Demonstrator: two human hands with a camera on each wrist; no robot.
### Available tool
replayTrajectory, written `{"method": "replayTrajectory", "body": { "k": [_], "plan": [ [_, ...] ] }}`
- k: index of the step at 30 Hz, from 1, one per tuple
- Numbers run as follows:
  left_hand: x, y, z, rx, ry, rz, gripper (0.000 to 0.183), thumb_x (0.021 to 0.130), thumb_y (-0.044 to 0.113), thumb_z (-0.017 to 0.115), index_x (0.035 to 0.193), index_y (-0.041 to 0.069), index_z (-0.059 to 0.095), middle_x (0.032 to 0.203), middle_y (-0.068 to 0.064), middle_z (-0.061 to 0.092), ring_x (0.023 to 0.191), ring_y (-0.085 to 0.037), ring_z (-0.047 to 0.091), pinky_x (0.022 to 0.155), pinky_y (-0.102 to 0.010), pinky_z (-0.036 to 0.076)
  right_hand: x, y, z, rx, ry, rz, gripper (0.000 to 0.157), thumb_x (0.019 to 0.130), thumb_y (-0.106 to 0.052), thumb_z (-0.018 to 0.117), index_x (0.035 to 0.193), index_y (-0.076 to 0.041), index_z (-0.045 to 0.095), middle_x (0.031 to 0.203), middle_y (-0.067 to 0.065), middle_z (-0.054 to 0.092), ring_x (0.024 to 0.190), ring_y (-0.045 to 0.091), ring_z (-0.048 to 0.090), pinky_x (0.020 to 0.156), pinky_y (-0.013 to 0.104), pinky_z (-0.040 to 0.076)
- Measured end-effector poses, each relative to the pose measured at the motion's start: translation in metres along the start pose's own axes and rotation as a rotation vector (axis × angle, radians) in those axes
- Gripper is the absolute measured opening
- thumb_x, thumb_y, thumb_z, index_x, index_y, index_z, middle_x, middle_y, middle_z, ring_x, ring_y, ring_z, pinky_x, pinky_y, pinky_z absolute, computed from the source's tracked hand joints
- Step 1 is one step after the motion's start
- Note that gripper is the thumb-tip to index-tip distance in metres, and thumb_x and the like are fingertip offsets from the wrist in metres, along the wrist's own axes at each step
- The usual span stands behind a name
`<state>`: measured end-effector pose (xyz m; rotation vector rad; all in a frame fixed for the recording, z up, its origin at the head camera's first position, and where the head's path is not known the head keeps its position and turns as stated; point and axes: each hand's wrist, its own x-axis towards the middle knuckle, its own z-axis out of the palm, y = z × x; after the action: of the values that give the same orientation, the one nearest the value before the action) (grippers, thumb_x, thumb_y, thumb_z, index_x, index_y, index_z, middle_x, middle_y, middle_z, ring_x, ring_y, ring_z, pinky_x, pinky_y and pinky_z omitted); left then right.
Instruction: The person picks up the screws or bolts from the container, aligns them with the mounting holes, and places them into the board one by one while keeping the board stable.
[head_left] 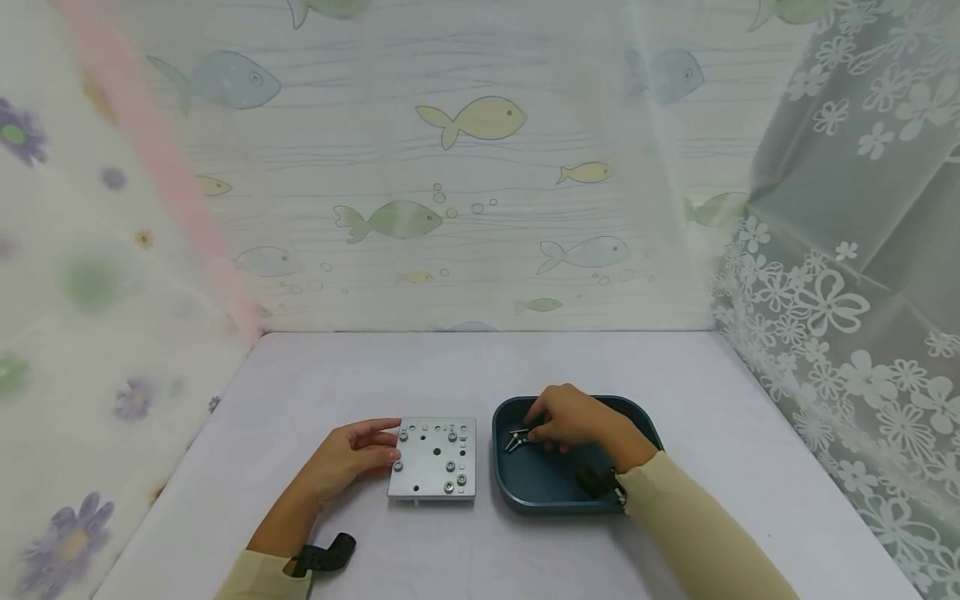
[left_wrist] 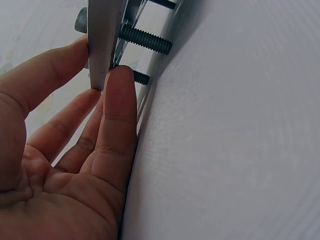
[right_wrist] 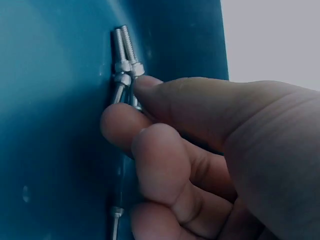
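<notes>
Between the hands point(head_left: 347, 461) point(head_left: 573, 419), a gap separates plate point(head_left: 427, 461) and tray point(head_left: 536, 483) edges.

The right hand point(head_left: 573, 419) hides bits of the screws point(right_wrist: 123, 66); whether it pinches one is hard to see. The left wrist view cuts off the metal plate point(left_wrist: 104, 40).

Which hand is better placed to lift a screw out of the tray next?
The right hand, most likely: its fingers are at the screws inside the blue tray, while the left hand grips the metal plate.
</notes>
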<state>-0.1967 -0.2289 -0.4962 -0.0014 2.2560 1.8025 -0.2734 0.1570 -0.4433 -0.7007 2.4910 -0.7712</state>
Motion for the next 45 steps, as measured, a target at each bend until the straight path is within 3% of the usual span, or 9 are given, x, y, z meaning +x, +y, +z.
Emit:
{"method": "replayTrajectory", "body": {
  "k": [13,25,45],
  "plan": [
    [-0.0008,0.0012,0.0003,0.029,0.014,0.011,0.065,0.086,0.025,0.085,0.145,0.013,0.06,0.123,-0.011,0.073,0.105,-0.02,0.072,0.087,-0.027,0.061,0.0052,-0.0027,0.008,-0.078,0.078,0.051,0.003,0.091,-0.015,0.08,0.091,-0.013,0.082,0.064,-0.004,0.07,0.052,0.014,0.066,0.051,0.027,0.057],
    [-0.0014,0.0009,0.0003,0.02,0.012,0.004,0.065,0.086,0.025,0.086,0.145,0.013,0.06,0.122,-0.011,0.073,0.105,-0.02,0.071,0.087,-0.029,0.061,0.0036,-0.0058,0.0096,-0.088,0.096,0.052,0.014,0.091,-0.015,0.079,0.077,-0.017,0.079,0.063,-0.005,0.069,0.053,0.013,0.066,0.052,0.027,0.057],
    [-0.0019,-0.0009,-0.0004,0.015,-0.002,0.015,0.067,0.087,0.024,0.085,0.146,0.011,0.059,0.124,-0.013,0.072,0.105,-0.021,0.072,0.087,-0.03,0.062,-0.0037,-0.0092,0.0045,-0.097,0.036,-0.042,0.017,0.099,-0.015,0.07,0.082,-0.016,0.075,0.071,-0.007,0.068,0.065,0.012,0.062,0.061,0.029,0.052]
  ]
}}
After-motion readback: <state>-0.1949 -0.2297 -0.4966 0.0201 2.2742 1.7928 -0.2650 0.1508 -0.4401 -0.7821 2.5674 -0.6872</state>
